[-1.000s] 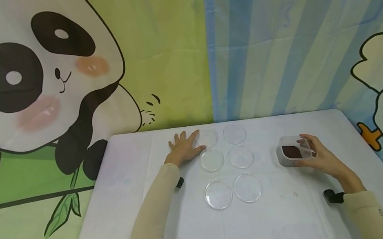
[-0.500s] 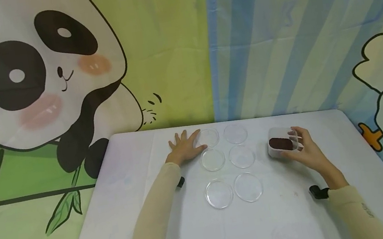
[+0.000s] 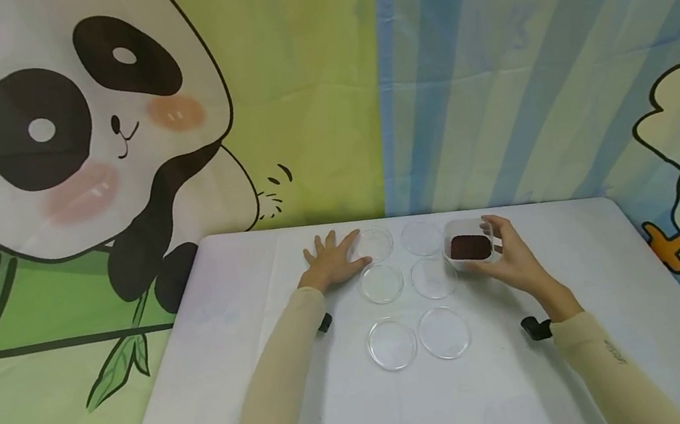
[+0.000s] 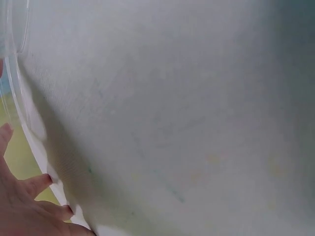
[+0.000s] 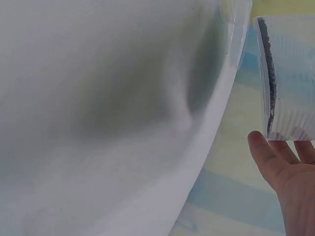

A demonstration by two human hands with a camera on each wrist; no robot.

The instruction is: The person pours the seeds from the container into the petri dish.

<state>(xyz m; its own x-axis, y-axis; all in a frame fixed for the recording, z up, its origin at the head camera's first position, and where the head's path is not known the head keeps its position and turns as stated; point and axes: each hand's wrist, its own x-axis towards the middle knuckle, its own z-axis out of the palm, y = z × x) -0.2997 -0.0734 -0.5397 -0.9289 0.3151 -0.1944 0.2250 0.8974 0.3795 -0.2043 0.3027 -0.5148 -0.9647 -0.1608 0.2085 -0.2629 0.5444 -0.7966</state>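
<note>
My right hand (image 3: 517, 260) grips a clear plastic tub (image 3: 456, 230) from its right side, with a layer of dark brown grains (image 3: 471, 248) inside. In the right wrist view, the ribbed wall of the tub (image 5: 298, 73) shows above the thumb and fingertips, and the thin dark layer lies along its base. Held off the tabletop, the tub overlaps the edge of the back right clear round dish (image 3: 421, 238). My left hand (image 3: 329, 265) lies spread at the back left dish (image 3: 376, 244), thumb and forefinger straight at its rim.
Further clear round dishes stand in two columns: a middle pair (image 3: 381, 284) and a front pair (image 3: 393, 344). They sit on a white-covered table (image 3: 357, 414). Behind its far edge hangs a printed curtain (image 3: 297, 101). Dark wrist cameras (image 3: 535, 328) stick out near both sleeves.
My right hand has carried the tub leftward and a little back, from the right part of the table to beside the back right dish. The left hand has stayed in place.
</note>
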